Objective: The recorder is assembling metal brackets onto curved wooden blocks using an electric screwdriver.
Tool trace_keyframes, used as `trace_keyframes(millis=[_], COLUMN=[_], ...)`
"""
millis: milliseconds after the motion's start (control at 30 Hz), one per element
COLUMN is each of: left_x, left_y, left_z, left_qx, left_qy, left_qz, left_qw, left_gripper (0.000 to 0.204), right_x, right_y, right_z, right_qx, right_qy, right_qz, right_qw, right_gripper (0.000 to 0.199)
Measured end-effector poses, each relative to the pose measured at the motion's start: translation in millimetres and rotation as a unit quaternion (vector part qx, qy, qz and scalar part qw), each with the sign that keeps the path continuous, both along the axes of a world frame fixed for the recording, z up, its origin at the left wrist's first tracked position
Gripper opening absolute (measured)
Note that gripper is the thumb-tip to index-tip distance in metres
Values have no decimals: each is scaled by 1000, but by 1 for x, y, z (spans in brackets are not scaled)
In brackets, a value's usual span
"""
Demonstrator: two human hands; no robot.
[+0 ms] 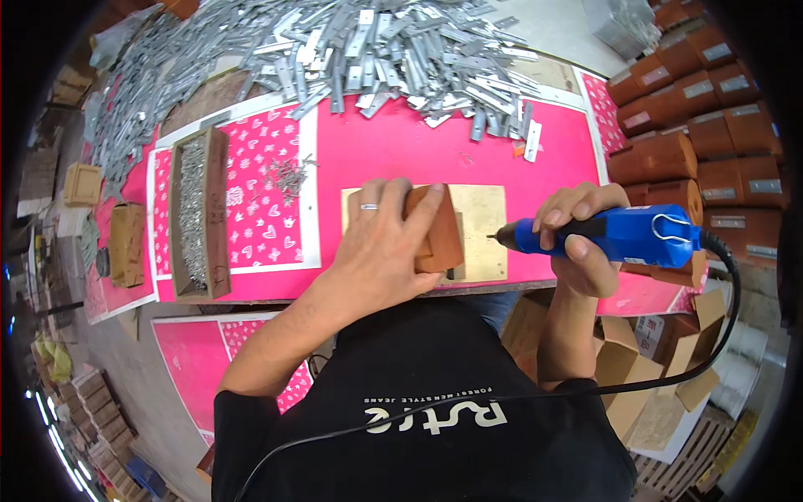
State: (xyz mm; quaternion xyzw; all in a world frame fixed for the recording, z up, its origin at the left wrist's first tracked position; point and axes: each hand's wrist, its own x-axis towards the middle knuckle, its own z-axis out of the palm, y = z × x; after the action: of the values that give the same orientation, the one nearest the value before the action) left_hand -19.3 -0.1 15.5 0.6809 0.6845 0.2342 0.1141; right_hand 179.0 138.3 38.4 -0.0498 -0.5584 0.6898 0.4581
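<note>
Two hands busy: my left hand lies spread flat on the brown wooden block, on a tan board mid worktop. Right hand grips closed ard the blue power screwdriver, long axis horizontal, tip just right of block. Metal brackets piled behind, boxes around.

The left hand is lying flat, palm down, fingers spreading toward twelve o'clock. The right hand is curling closed in a fist, knuckles facing nine o'clock, forearm rising from six.
</note>
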Motion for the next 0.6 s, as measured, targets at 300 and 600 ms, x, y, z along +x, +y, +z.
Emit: trace_keyframes(millis=[300,600], left_x=[-3,-156], left_y=[14,15], left_z=[9,-62], left_qx=[-68,71], left_qy=[28,92], left_qz=[-81,268], left_qw=[994,957], left_gripper=[92,21], right_x=[-10,-12], right_y=[-5,-11], right_z=[-19,-28], right_qx=[-49,-11], right_qy=[-59,-78], right_qz=[-22,-41], right_qw=[997,996], right_gripper=[32,35])
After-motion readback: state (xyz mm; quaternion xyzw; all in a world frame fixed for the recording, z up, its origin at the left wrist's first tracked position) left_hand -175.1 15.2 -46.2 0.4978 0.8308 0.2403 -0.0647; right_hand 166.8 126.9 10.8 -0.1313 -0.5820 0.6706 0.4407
